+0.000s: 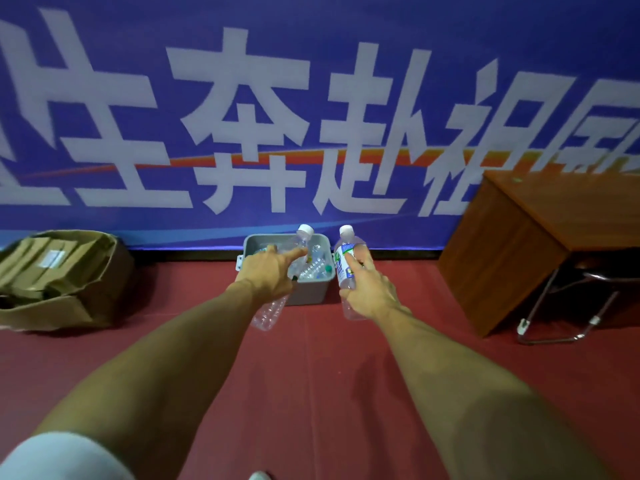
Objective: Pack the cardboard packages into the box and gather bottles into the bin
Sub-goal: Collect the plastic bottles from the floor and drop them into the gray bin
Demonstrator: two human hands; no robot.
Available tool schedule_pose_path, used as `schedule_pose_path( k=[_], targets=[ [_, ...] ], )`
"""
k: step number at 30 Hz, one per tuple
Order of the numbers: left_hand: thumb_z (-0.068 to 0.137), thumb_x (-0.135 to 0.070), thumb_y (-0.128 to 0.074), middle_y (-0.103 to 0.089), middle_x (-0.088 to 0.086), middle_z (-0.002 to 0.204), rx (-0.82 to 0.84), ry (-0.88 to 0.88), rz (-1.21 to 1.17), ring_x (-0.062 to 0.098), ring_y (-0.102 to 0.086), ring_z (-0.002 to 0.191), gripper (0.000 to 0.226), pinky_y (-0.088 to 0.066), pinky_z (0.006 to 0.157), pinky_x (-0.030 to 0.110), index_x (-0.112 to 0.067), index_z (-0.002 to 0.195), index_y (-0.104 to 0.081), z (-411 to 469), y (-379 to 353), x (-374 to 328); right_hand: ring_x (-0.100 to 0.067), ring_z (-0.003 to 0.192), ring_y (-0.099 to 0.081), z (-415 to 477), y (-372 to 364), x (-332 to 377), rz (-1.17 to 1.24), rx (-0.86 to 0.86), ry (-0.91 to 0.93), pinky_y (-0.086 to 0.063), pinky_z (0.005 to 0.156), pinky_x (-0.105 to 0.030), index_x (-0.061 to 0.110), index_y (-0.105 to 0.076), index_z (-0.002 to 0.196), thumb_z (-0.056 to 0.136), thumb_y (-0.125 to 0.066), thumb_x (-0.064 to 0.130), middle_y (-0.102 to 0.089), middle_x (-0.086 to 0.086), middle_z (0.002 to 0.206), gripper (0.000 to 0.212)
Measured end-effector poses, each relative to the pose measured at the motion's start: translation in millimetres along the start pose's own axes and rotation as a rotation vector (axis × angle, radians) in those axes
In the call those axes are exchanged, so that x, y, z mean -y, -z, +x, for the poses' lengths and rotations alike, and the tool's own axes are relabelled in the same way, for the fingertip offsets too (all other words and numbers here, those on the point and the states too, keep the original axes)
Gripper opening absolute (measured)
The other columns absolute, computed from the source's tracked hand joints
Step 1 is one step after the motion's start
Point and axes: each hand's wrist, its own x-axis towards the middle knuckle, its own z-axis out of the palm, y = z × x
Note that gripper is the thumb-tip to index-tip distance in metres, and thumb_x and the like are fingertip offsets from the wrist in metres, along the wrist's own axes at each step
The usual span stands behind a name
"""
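Two bottles were held out over the red floor (311, 358), both at the grey bin (310, 293) set against the wall. The left hand (268, 271) gripped a clear bottle (267, 315) that ran tilted beneath the palm. Its base pointed back toward the person and its white cap reached forward over the bin's opening, with the index finger stretched along it. The right hand (367, 289) had its fingers (356, 258) curled round a labelled bottle (344, 261), held upright with its cap up, just beside the bin's right wall and outside it. Judging from this, the left hand's bottle was nearer to going in, already over the bin, while the right one needed to move left across the rim. Several clear bottles already lay inside the bin. Well apart to the left stood an open cardboard box (86, 306) with flat brown packages (41, 261) in it. A wooden desk (554, 220) stood to the right and a blue banner (242, 116) hung behind.
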Motion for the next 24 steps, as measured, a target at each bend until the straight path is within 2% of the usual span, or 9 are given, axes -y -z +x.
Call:
schedule_pose_path(
  k=[2, 5, 8, 13, 17, 24],
  targets=[
    [0.093, -0.054, -0.057, -0.039, 0.013, 0.147, 0.016, 0.000, 0.004, 0.029, -0.062, 0.111, 0.070, -0.053, 0.078, 0.035, -0.048, 0.152, -0.020, 37, -3, 24, -0.035, 0.114, -0.054, 43, -3, 11, -0.008, 0.002, 0.013, -0.045, 0.095, -0.038, 0.031, -0.021, 0.157, 0.095, -0.060, 0.028, -0.004, 0.012, 0.161, 0.073],
    [0.094, -0.061, -0.051, -0.043, 0.014, 0.142, 0.037, 0.025, 0.032, 0.029, -0.060, 0.113, 0.072, -0.053, 0.081, 0.037, -0.048, 0.154, -0.013, 82, -2, 58, -0.034, 0.113, -0.055, 100, -7, 26, 0.014, -0.004, 0.016, -0.047, 0.094, -0.038, 0.028, -0.021, 0.156, 0.097, -0.056, 0.025, -0.001, 0.010, 0.162, 0.069],
    [0.094, -0.061, -0.050, -0.045, 0.015, 0.139, 0.066, 0.026, 0.029, 0.029, -0.060, 0.113, 0.074, -0.052, 0.081, 0.037, -0.047, 0.155, -0.010, 122, 1, 80, -0.034, 0.113, -0.055, 145, -10, 39, -0.006, 0.029, 0.057, -0.047, 0.093, -0.038, 0.026, -0.022, 0.156, 0.096, -0.055, 0.026, -0.003, 0.009, 0.161, 0.068],
    [0.093, -0.061, -0.053, -0.045, 0.013, 0.139, 0.072, 0.033, -0.001, 0.030, -0.055, 0.120, 0.076, -0.051, 0.090, 0.041, -0.047, 0.155, -0.010, 203, 3, 115, -0.035, 0.118, -0.053, 239, -6, 51, -0.008, 0.056, 0.074, -0.045, 0.094, -0.038, 0.027, -0.021, 0.157, 0.096, -0.056, 0.029, -0.004, 0.010, 0.161, 0.069],
    [0.092, -0.062, -0.053, -0.047, 0.011, 0.134, 0.099, 0.043, -0.003, 0.028, -0.058, 0.113, 0.078, -0.051, 0.086, 0.040, -0.047, 0.155, -0.009, 268, -6, 143, -0.036, 0.121, -0.053, 324, 6, 58, 0.001, 0.089, 0.076, -0.044, 0.098, -0.038, 0.026, -0.021, 0.157, 0.095, -0.062, 0.034, -0.004, 0.008, 0.163, 0.075],
    [0.090, -0.058, -0.059, -0.050, 0.011, 0.130, 0.116, 0.099, -0.076, 0.031, -0.062, 0.108, 0.083, -0.052, 0.080, 0.041, -0.040, 0.154, -0.009, 371, -14, 183, -0.038, 0.112, -0.056, 442, 4, 73, -0.032, 0.147, 0.088, -0.048, 0.095, -0.043, 0.023, -0.021, 0.155, 0.095, -0.062, 0.033, -0.004, 0.008, 0.161, 0.073]
  ],
)
